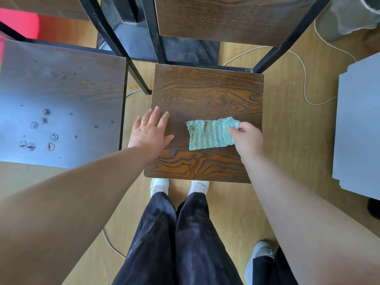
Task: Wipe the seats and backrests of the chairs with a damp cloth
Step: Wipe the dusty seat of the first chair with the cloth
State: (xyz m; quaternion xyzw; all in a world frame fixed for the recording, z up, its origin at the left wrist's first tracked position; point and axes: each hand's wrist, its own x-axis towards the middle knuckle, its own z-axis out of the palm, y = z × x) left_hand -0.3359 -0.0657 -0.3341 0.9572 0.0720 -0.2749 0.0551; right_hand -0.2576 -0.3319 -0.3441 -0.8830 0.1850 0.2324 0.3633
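Lying on the seat [205, 95], the cloth [209, 133] is pinched at one end by the right hand [247, 138]; the left hand [150, 130] is spread wide beside it.

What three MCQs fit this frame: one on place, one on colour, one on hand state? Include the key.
1. Where does the cloth lie?
A. on the floor
B. on the middle chair's seat
C. draped over a backrest

2. What colour is the cloth?
A. plain red
B. plain black
C. green with pale wavy stripes

3. How is the left hand?
A. open, fingers straight, at the seat's left edge
B. gripping the cloth
C. clenched in a fist

Key:
1 B, the cloth lies flat on the wood-grain seat.
2 C, its green and pale bands show plainly.
3 A, its fingers are straight and clear of the cloth, while the right hand pinches the cloth's right end.
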